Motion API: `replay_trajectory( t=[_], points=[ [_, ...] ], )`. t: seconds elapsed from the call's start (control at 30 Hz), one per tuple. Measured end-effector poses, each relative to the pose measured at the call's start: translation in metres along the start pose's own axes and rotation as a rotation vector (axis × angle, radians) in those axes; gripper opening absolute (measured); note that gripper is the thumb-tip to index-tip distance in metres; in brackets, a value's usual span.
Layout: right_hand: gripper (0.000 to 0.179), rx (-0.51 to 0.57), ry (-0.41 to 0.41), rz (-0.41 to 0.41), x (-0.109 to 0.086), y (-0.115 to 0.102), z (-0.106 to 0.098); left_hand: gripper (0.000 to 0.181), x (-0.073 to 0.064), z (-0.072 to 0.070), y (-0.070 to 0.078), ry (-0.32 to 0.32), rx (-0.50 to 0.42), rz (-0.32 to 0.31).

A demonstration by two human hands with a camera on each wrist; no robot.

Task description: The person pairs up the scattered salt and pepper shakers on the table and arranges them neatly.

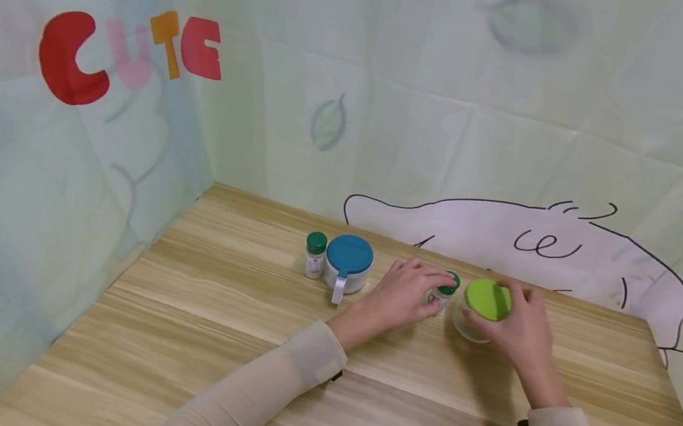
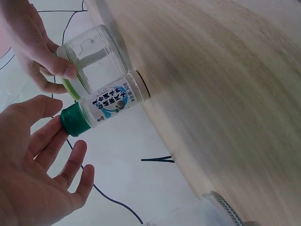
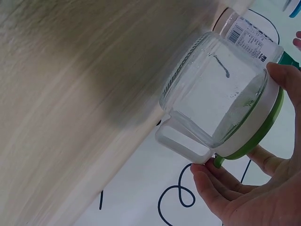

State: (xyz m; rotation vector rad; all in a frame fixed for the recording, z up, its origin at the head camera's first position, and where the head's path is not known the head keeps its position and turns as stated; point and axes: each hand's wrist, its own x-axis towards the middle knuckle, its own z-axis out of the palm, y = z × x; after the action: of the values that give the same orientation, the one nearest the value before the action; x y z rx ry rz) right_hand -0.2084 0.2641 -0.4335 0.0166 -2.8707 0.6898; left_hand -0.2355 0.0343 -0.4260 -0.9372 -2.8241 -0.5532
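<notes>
A small seasoning bottle with a green cap (image 2: 110,103) stands upright on the wooden table. My left hand (image 1: 404,291) pinches it at the cap between thumb and fingers; the other fingers are spread loosely. Just right of it stands a clear glass seasoning jar (image 3: 214,89) with a light green lid (image 1: 487,299) and a white handle (image 3: 182,141). My right hand (image 1: 525,325) grips this jar around the lid, thumb on one side and fingers on the other. In the head view both hands partly cover what they hold.
Left of my hands stands another jar with a blue lid (image 1: 350,253) and a pale handle. Beside it is a second green-capped bottle (image 1: 315,256). A printed curtain (image 1: 311,67) rises behind the table's back edge and along its left side.
</notes>
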Motion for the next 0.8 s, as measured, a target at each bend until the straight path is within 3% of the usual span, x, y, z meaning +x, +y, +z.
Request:
replay_trajectory(
  t=[0.8],
  points=[
    [0.084,0.003,0.008,-0.013,0.0013,-0.0008,0.0061,0.045,0.0001,-0.0007,0.0008,-0.009,-0.002,-0.005]
  ],
)
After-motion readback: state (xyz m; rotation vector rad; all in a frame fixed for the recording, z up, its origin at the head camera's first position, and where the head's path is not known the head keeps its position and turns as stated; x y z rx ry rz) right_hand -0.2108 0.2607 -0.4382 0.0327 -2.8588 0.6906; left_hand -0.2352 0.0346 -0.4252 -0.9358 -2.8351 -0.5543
